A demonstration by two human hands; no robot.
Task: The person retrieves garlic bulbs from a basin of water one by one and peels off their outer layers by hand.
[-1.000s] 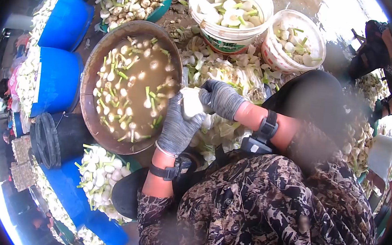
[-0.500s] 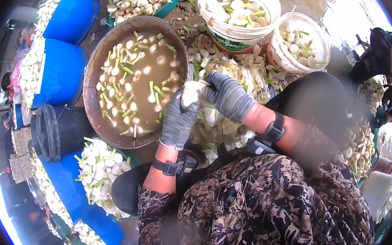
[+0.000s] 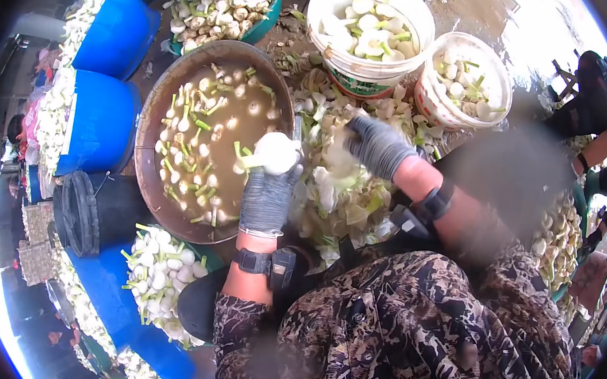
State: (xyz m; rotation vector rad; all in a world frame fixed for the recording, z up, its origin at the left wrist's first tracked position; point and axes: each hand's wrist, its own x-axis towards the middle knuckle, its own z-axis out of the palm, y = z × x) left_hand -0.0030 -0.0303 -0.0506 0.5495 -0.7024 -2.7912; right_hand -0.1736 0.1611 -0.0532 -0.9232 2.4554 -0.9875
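Within the bent fingers of the left hand [image 3: 266, 204] rests a white bulb [image 3: 276, 152], its stem [image 3: 249, 162] pointing left. Right of it, the right hand's [image 3: 381, 146] fingers curl, their grip unclear. Heaped peelings [image 3: 345, 211] lie beneath; left of the fingers, a basin [image 3: 144, 175] holds smaller bulbs [image 3: 183, 125] in murky water [image 3: 241, 123]; beyond, two buckets [image 3: 365, 66] hold more.

Streaked grey gloves [image 3: 383, 149] covered both hands [image 3: 266, 204]; a thin white band [image 3: 261, 233] edged the left cuff. Black wrist straps [image 3: 251, 261] and a mottled black-brown-and-cream top [image 3: 394, 306] were worn.

Vegetable-peeling workshop (heaped blue tubs [image 3: 101, 127])
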